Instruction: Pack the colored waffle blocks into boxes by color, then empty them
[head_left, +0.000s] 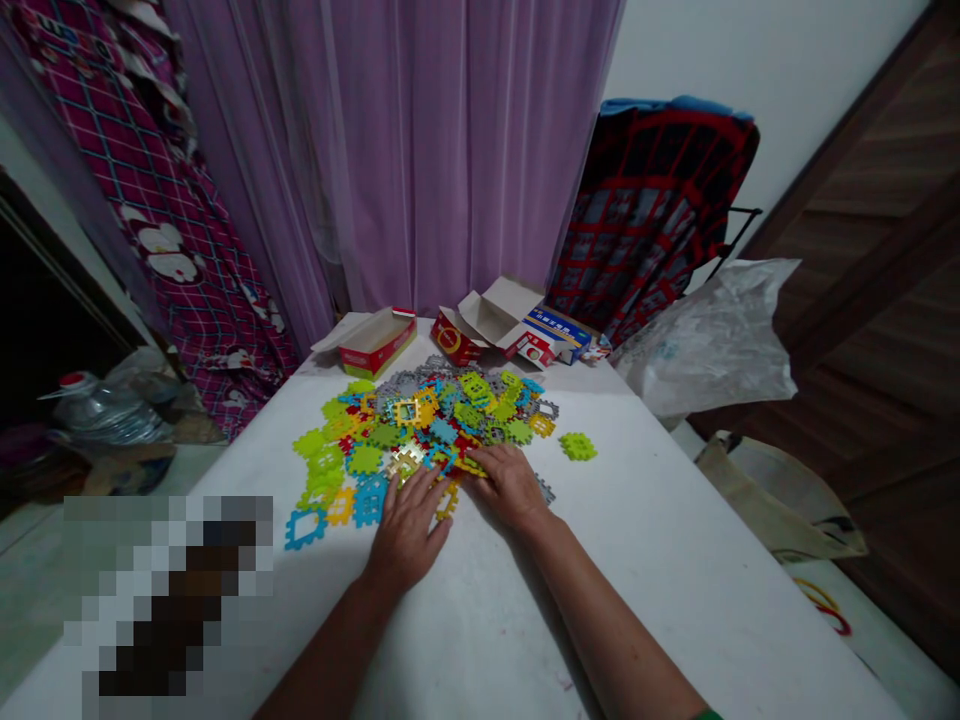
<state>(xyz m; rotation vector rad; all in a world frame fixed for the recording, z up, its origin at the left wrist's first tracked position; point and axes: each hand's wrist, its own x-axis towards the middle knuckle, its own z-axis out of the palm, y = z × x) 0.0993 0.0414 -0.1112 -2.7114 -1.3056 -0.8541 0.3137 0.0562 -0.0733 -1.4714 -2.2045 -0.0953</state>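
Observation:
A wide pile of flat, notched plastic building pieces (384, 436) in green, blue, yellow, red and grey lies in front of me. My left hand (407, 535) rests palm down at its near edge, fingers stretched out over blue and yellow pieces. Just to the right, my right hand (514, 487) reaches into the pile with its fingers bent together at a yellow building piece (471, 466); its fingertips are partly hidden. Left of my left hand lie a blue window-frame piece (305, 528) and a yellow one (341, 506). One lime-green piece (578, 446) sits apart on the right.
On the far side of the white table (675, 560) stand an open red box (379, 343), an open carton (495, 310) and a blue box (559, 332). A clear plastic bag (712, 335) hangs by the right edge. Purple curtains (450, 150) border the back.

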